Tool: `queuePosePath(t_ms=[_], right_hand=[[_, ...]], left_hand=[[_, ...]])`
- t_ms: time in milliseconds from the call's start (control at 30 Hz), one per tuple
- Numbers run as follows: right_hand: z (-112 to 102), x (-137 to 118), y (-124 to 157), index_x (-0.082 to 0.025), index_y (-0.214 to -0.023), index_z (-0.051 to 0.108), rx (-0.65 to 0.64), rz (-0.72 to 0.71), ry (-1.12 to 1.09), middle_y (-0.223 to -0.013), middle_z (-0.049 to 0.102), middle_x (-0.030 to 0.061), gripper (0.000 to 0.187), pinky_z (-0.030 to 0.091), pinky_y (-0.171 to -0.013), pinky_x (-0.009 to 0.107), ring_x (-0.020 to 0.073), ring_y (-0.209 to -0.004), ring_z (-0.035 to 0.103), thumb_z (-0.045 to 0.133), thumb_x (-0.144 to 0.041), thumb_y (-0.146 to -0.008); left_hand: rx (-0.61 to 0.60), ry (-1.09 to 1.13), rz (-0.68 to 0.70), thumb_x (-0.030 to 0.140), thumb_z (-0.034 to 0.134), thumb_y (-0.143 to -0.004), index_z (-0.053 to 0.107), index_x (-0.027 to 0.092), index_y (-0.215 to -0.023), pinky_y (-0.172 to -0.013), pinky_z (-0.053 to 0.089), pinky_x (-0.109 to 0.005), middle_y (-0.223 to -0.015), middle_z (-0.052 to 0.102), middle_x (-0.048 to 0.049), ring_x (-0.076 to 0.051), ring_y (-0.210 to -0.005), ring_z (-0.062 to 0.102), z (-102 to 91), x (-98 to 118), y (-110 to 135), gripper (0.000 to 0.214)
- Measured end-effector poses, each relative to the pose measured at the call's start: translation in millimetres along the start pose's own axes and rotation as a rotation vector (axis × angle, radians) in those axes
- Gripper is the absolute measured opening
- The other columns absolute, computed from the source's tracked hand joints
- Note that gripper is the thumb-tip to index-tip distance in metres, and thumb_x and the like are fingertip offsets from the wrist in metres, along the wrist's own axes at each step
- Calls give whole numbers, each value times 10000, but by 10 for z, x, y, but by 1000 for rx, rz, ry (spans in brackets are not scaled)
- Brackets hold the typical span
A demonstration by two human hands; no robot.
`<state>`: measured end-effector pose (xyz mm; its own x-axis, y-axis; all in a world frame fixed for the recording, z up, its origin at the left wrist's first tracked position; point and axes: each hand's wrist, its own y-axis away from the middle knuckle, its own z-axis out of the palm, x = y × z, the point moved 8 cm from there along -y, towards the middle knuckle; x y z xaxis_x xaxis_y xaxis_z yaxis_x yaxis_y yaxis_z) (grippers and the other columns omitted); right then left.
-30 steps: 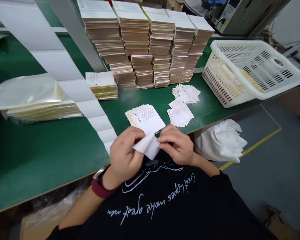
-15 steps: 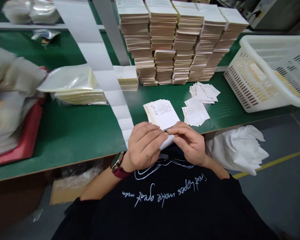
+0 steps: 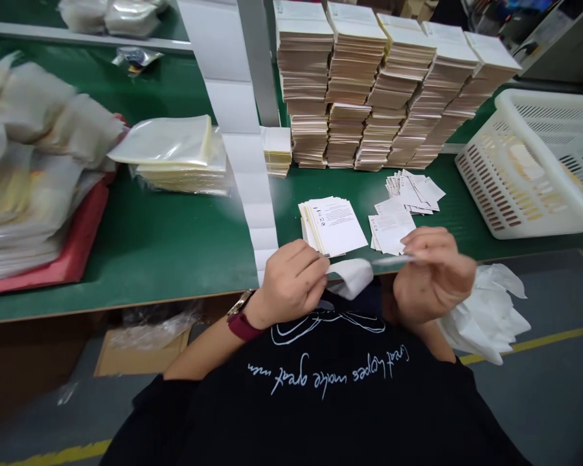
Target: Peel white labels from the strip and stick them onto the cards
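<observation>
A long white label strip (image 3: 245, 142) with crosswise fold lines hangs down from the top and passes to my left hand (image 3: 294, 281). The fingers of that hand are closed on the strip, and its loose end (image 3: 354, 278) curls out on the right. My right hand (image 3: 432, 275) is held apart from it, pinching a thin pale label (image 3: 391, 261) seen nearly edge-on and blurred. Beyond the hands lies a fanned stack of printed white cards (image 3: 340, 223). Nearer my right hand are loose printed cards (image 3: 393, 230) in a scattered pile.
Tall stacks of cards (image 3: 359, 71) stand at the back of the green table (image 3: 184, 239). Clear plastic bags (image 3: 175, 142) lie at left, near a red tray (image 3: 85, 239) heaped with filled bags. A white basket (image 3: 486, 188) stands at right, above a crumpled white sheet (image 3: 490, 317).
My right hand has moved right, away from my left, with the thin label between its fingers. The strip's end now curls free between the hands. The camera view has turned left.
</observation>
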<state>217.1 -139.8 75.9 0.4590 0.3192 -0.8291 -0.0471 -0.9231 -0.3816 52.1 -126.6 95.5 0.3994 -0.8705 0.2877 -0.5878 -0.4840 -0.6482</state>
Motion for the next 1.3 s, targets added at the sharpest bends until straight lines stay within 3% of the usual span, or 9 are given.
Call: queuePosePath(t_ms=[133,233,567,733,833,933,1067,1200,1300], right_hand=[[74,118,-286,-222,-878,688,26,80,51,-795,649,17,131,486,-705,340,178,-815,581,651,-288,-771],[120,213,-444,-201,-818,673,79,162,59,-750,653,4,98,477,-675,312,150,-741,577,630,-279,-777],[223,278,-519,-196,-707,631,38,222,103,-650,626,-31,75,416,-589,259,103,-600,519,609,-227,-771],[299,170,-502,-202,-770,617,-14,72,478,-611,582,-24,80,417,-702,302,126,-614,523,605,-263,-820],[153,244,-522,-212,-996,613,63,130,625,-589,560,-19,244,378,-632,303,144,-564,490,625,-377,-816],[24,445,-541,-215,-1124,574,79,264,499,-595,558,-21,332,341,-554,278,139,-536,472,560,-408,-854],[214,617,-524,-199,-789,578,-113,361,145,-606,521,-44,232,349,-528,242,98,-548,451,651,-419,-776],[267,533,-520,-193,-647,499,-54,308,44,-578,464,-52,277,311,-510,235,83,-548,399,598,-398,-805],[112,546,-499,-189,-644,533,24,276,157,-597,498,-28,308,336,-540,252,102,-580,436,520,-407,-860]], left_hand=[[51,-19,90,83,536,-769,566,137,-934,-854,569,-442,-1059,635,-130,-252,-1059,586,55,-70,77,176],[25,26,142,48,529,-761,563,111,-950,-963,544,-492,-1123,642,-147,-268,-1143,582,148,-91,104,201],[-22,48,116,55,504,-787,588,111,-881,-933,571,-447,-1135,664,-148,-250,-1103,617,179,-136,78,138],[-59,41,116,58,493,-793,592,118,-870,-943,564,-437,-1165,666,-141,-242,-1105,619,202,-135,64,139],[-76,39,108,64,500,-793,594,117,-853,-941,564,-439,-1160,671,-135,-247,-1095,623,203,-141,58,124],[-74,44,105,63,519,-782,601,108,-852,-940,565,-438,-1166,670,-136,-257,-1089,623,193,-144,55,117],[-59,62,101,61,516,-776,606,116,-885,-943,564,-447,-1182,663,-136,-258,-1130,607,199,-158,71,151],[-58,79,95,49,520,-762,603,110,-906,-973,551,-446,-1216,645,-142,-258,-1174,584,225,-174,100,178],[-63,83,96,45,519,-759,594,115,-909,-985,542,-455,-1225,639,-136,-258,-1177,576,238,-183,117,182]])
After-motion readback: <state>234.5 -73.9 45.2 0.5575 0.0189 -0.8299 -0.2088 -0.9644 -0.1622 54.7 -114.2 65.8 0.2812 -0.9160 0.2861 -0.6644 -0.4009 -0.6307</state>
